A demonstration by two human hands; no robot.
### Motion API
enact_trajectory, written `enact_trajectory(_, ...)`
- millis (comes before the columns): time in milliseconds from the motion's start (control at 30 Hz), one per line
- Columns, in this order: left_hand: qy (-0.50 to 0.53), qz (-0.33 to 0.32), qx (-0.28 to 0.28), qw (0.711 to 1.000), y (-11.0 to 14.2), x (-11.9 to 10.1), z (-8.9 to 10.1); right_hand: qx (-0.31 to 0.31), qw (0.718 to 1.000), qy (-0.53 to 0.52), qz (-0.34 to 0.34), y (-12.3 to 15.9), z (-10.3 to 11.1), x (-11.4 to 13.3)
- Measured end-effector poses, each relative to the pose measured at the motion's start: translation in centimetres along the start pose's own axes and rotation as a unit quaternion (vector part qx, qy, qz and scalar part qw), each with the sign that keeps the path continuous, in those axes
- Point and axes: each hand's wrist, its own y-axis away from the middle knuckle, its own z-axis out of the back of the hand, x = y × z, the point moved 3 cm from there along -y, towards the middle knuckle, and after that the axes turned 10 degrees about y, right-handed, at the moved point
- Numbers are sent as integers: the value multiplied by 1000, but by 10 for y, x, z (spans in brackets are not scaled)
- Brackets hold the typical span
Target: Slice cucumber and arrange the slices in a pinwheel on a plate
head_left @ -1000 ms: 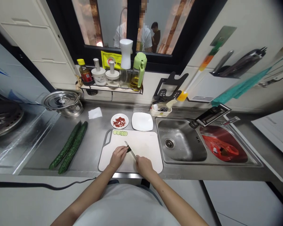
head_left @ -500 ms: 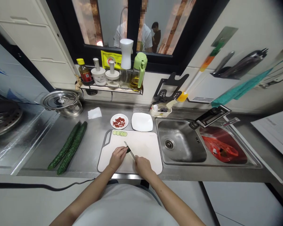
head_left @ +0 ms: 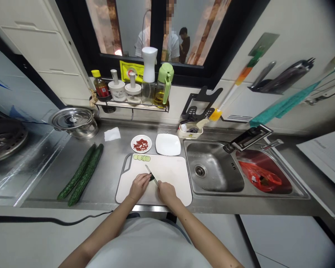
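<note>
On the white cutting board (head_left: 170, 167), my left hand (head_left: 139, 185) is closed over a short piece of cucumber (head_left: 151, 177), most of it hidden under the fingers. My right hand (head_left: 166, 192) grips a knife (head_left: 150, 171) by its handle; the blade points up and to the left, against the cucumber piece's right end. A row of several pale green cucumber slices (head_left: 141, 158) lies along the board's upper left edge. Behind the board stand a small plate (head_left: 133, 147) of chopped red bits and a white square plate (head_left: 168, 144).
Two whole cucumbers (head_left: 85, 171) lie on the steel counter to the left, below a lidded pot (head_left: 75, 123). A double sink (head_left: 216, 169) with a red bag (head_left: 259, 176) is on the right. Bottles and jars fill a wall rack (head_left: 134, 104).
The knife and my right hand have shifted slightly up and to the left, the blade sliding along the cucumber's end. My left hand stays almost in place.
</note>
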Motion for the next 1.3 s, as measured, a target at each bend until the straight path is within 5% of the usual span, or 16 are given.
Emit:
enact_trajectory(867, -24, -3, 1, 1000, 0, 0, 1, 28, 999, 12, -28, 37, -13, -12)
enact_trajectory(1300, -32, -5, 5, 999, -1, -1, 1, 11, 1000, 5, -15, 8, -2, 0)
